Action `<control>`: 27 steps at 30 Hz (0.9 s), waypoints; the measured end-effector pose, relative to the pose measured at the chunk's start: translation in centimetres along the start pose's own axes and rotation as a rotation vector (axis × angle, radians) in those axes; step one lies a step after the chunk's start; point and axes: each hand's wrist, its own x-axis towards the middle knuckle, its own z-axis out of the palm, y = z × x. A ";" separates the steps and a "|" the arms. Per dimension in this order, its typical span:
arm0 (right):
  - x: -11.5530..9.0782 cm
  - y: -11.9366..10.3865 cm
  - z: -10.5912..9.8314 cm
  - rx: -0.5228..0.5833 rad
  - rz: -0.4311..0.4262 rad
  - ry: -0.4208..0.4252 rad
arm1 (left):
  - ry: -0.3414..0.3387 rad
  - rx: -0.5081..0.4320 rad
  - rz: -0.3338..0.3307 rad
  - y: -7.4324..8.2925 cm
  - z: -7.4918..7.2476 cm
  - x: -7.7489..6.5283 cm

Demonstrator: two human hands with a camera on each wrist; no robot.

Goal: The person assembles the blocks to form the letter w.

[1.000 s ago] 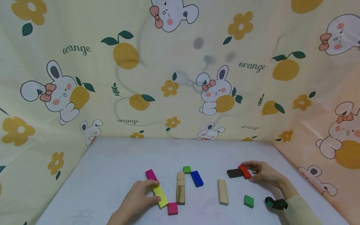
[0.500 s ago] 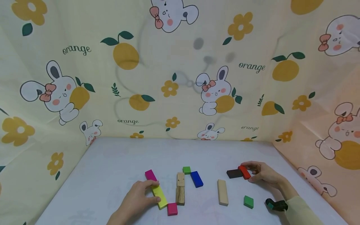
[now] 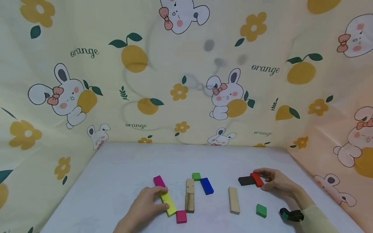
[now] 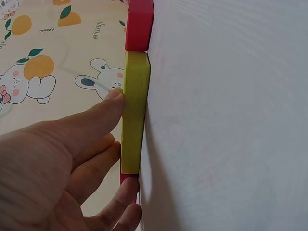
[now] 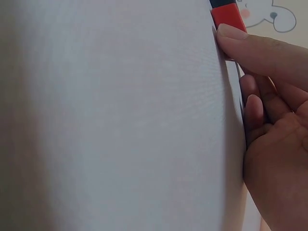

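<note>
In the head view, my left hand [image 3: 145, 205] holds a long yellow block [image 3: 168, 204], thumb on its near part and fingers at its far end. Those fingers also reach a magenta block [image 3: 159, 181] that meets that end. A short pink block [image 3: 181, 216] touches the near corner. Over on the right, my right hand [image 3: 278, 182] pinches a red block [image 3: 257, 180] between thumb and fingers. This block lies against the end of a dark block [image 3: 246, 181]. The right wrist view shows the thumb [image 5: 231, 33] pressed on the red block.
Between the hands lie two wooden blocks [image 3: 189, 195] end to end, a small green block [image 3: 196, 176], a blue block [image 3: 207, 186] and a pale wooden block [image 3: 234, 200]. Another green block [image 3: 261, 210] is near the black wrist device [image 3: 291, 215]. Printed cloth [image 3: 186, 106] backs the white table [image 3: 131, 161].
The whole head view has shifted slightly, so everything sits a little further right in it. Both hands keep their places on the blocks.
</note>
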 end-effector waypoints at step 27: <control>-0.3 0.5 -0.7 0.064 -0.003 -0.039 | 0.004 0.005 -0.031 0.6 0.1 0.0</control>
